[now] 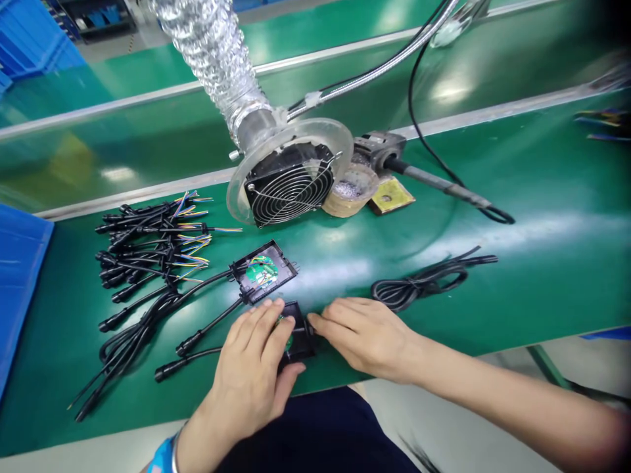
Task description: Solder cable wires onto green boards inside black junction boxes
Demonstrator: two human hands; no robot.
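Note:
My left hand (pixel 259 361) lies over a black plastic enclosure (pixel 302 335), fingers on its far side and thumb at the near edge, holding it on the bench. Green circuit board shows between the fingers; much of the box is covered. At the box's right end, my right hand (pixel 365 335) is closed, its fingertips pinched on a small dark part that I cannot make out. Just beyond the left hand lies a second open enclosure (pixel 283 279) with a green circuit board (pixel 262 270), coloured wires and black cables attached. A black connector cable (pixel 170 370) runs toward the held box.
Several black cables with stripped coloured ends (pixel 158 243) lie at left, near a blue bin (pixel 22 282). A fume extractor fan (pixel 290 190) hangs over the bench. Behind it sit a soldering iron (pixel 444 184) and yellow sponge (pixel 392 195). A coiled black cable (pixel 419 286) rests at right.

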